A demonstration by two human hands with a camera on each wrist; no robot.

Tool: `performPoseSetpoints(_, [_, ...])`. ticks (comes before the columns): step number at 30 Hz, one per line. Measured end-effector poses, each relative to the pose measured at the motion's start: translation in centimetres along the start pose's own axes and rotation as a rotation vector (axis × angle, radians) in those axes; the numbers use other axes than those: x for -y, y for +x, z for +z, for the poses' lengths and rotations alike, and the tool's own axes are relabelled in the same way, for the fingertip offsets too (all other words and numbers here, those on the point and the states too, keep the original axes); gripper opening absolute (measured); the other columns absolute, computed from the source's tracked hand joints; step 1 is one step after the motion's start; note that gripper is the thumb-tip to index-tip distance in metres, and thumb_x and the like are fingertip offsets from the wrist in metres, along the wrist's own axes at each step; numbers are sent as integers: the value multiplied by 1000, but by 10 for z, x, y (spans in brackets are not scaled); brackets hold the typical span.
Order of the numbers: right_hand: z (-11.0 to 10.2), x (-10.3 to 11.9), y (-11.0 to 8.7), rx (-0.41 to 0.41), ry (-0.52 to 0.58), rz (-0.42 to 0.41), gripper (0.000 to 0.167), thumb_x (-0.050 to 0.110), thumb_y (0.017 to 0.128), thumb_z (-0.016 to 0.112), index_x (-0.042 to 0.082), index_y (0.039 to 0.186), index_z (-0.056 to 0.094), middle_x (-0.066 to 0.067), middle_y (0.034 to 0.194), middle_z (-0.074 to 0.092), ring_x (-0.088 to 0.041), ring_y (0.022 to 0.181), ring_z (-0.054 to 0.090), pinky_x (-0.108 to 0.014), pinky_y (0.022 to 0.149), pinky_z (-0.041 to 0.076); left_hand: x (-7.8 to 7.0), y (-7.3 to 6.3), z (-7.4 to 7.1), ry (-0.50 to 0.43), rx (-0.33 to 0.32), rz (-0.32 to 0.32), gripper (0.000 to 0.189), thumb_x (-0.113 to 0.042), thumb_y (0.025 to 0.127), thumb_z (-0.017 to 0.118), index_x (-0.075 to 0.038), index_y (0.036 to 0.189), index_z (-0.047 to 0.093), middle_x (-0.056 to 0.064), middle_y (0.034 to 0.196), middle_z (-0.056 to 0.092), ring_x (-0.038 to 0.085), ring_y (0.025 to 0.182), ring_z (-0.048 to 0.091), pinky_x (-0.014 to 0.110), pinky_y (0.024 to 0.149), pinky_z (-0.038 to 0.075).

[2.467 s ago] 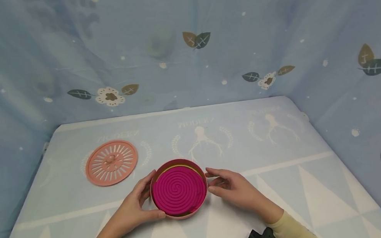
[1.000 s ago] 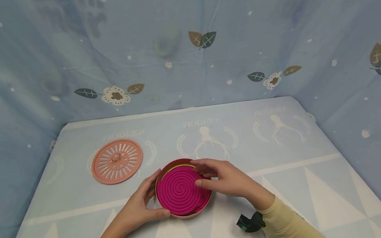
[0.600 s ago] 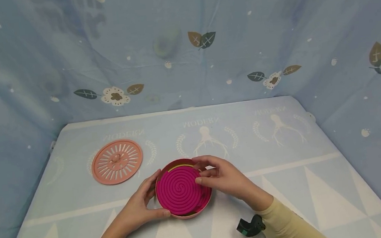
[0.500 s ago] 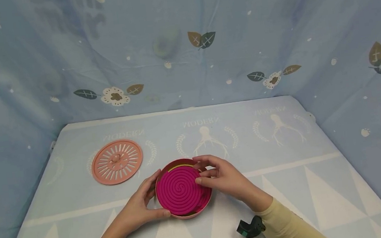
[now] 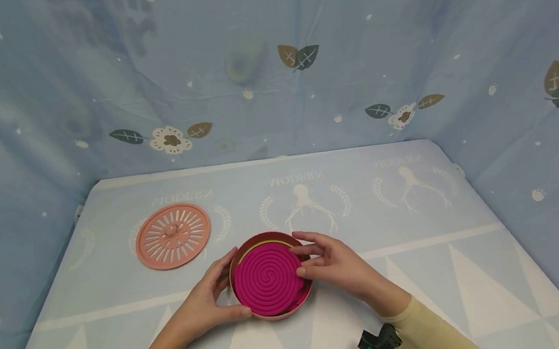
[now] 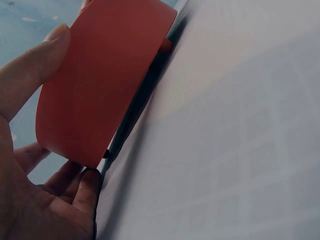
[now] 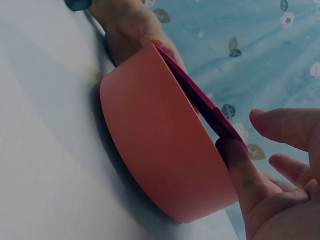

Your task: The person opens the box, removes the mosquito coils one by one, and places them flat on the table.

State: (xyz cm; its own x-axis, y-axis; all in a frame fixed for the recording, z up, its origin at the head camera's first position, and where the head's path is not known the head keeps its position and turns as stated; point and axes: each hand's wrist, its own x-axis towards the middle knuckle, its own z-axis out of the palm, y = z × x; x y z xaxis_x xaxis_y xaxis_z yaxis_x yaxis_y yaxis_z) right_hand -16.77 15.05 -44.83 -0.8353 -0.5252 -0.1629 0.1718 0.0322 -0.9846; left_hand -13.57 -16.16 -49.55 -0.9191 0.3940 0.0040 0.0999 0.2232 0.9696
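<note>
A round coral mosquito coil box [image 5: 310, 290] stands on the table in the head view. Inside it, a magenta mosquito coil [image 5: 265, 281] shows its spiral face. From the left side, my left hand [image 5: 198, 308] holds the box wall, thumb at the near rim and fingers round the far side. My right hand [image 5: 340, 265] is at the right rim. In the right wrist view the coil [image 7: 200, 100] is tilted up out of the box, and one fingertip [image 7: 234, 150] touches its raised edge from below. Another digit [image 7: 280, 127] stands apart above that edge.
A slotted coral lid [image 5: 175, 253] with a small knob lies flat at the back left of the table [image 5: 424, 284]. Patterned blue cloth [image 5: 258, 68] surrounds the table at the back and sides. Dark wrist cameras [image 5: 380, 341] sit at both sleeves.
My right hand has come from beside the box to the coil's right edge, then shifted slightly right in the last half second. My left hand keeps its hold on the box.
</note>
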Motion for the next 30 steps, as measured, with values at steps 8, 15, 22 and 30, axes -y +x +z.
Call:
performPoseSetpoints(8, [0,-1,-8,0,11,34,70,6,88,75,6,149,40,-21,118,66,-29,97,69,-39,86,60,-1,0,0,1,0,-6,115,-27,66,95,-17,158,27,0,155,32,21,140,37,21,112,35])
performPoseSetpoints(15, [5,-2,-6,-31,-45,95,59,12,89,75,1,141,50,-15,100,73,-23,80,71,-37,75,63,-1,0,0,0,-1,-11,115,-27,65,95,-17,158,26,0,155,32,21,140,37,21,112,35])
performPoseSetpoints(22, [8,-3,-4,-73,-107,100,52,14,89,75,2,137,56,-11,93,74,-21,72,71,-35,70,64,-4,0,0,0,0,-5,116,-27,65,95,-16,158,26,1,155,32,20,139,38,21,112,35])
performPoseSetpoints(30, [8,-6,-3,-87,-94,87,52,10,90,73,-1,137,55,-12,94,74,-19,72,70,-36,71,64,-1,0,0,1,1,12,114,-27,66,94,-16,158,27,0,155,32,20,140,37,21,113,34])
